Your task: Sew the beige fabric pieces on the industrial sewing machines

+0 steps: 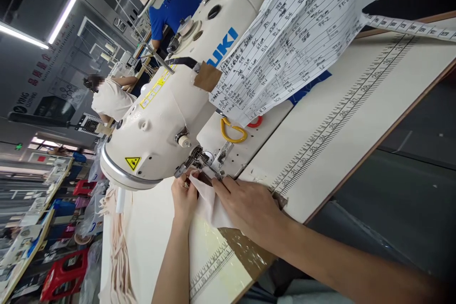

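Note:
A pale pink piece of fabric (210, 204) lies under the needle area of a white sewing machine (156, 123). My left hand (184, 195) pinches the fabric's edge, close to the presser foot (206, 164). On the other side, my right hand (245, 204) presses the cloth with bent fingers, fingertips near the machine's metal guide. Part of the fabric is hidden under my right hand. Scissors with a yellow handle (233, 132) rest on the machine bed behind the needle area.
Handwritten paper sheets (295, 33) hang over the machine arm. A tape measure (409, 24) lies at the upper right, and a printed ruler (342, 118) runs along the table. Strips of pink fabric (121, 256) are heaped at left. Two other people sit beyond, near red stools (66, 273).

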Motion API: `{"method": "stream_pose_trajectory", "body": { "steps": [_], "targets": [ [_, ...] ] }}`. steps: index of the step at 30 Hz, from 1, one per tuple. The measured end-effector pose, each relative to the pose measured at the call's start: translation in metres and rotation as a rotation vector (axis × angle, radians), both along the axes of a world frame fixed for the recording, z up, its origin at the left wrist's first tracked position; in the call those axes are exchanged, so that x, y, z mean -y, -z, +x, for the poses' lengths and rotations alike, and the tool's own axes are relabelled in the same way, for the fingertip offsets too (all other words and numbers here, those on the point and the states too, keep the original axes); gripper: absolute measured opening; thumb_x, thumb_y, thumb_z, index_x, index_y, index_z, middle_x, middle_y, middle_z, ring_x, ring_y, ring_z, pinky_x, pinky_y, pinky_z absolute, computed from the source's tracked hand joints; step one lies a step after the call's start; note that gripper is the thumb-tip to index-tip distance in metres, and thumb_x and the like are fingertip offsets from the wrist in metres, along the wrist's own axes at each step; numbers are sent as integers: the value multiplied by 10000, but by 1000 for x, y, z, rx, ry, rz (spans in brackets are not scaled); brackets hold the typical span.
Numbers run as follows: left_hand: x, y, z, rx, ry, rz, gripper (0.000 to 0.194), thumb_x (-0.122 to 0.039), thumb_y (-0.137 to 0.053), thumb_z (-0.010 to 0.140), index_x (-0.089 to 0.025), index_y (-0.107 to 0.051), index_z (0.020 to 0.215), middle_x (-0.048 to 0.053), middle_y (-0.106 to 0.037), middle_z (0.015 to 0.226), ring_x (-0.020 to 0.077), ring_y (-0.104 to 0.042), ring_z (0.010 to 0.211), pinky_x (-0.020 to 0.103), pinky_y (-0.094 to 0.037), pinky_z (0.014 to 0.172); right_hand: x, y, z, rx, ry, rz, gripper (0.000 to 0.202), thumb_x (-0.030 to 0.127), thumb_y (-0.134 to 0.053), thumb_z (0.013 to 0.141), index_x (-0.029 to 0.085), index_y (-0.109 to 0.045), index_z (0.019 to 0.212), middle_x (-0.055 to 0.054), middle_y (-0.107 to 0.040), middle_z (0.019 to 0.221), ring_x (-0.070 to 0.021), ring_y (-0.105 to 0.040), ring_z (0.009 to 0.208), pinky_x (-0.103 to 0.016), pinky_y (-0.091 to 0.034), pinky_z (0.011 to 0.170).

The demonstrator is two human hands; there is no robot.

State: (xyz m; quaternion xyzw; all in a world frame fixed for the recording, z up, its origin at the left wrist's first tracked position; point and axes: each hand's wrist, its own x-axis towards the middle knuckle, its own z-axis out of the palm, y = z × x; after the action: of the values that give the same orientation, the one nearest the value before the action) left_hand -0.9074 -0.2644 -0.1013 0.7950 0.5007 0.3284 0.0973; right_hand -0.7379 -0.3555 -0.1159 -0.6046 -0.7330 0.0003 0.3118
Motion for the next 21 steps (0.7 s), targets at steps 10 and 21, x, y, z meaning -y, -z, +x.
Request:
{"method": "stream_pose_trajectory", "body": {
  "steps": [10, 21],
  "targets": [
    [2, -8, 7, 72, -34, -108, 256, -409, -585, 811, -202, -707, 724, 54, -760, 803, 195, -677, 709, 292, -533, 648, 1, -4, 2, 32, -3, -24, 175, 74, -614, 815, 166, -593, 963, -24, -623, 754, -171, -606, 603, -268, -365, 519],
    [0, -9, 6, 25, -27, -69, 252, -394, -579, 825, -201, -699, 716, 44, -757, 765, 182, -674, 665, 267, -521, 599, -1, 3, 0, -15, 16, 33, 202, 82, -626, 796, 152, -602, 984, -16, -614, 733, -170, -610, 582, -282, -352, 503]
  ]
}}
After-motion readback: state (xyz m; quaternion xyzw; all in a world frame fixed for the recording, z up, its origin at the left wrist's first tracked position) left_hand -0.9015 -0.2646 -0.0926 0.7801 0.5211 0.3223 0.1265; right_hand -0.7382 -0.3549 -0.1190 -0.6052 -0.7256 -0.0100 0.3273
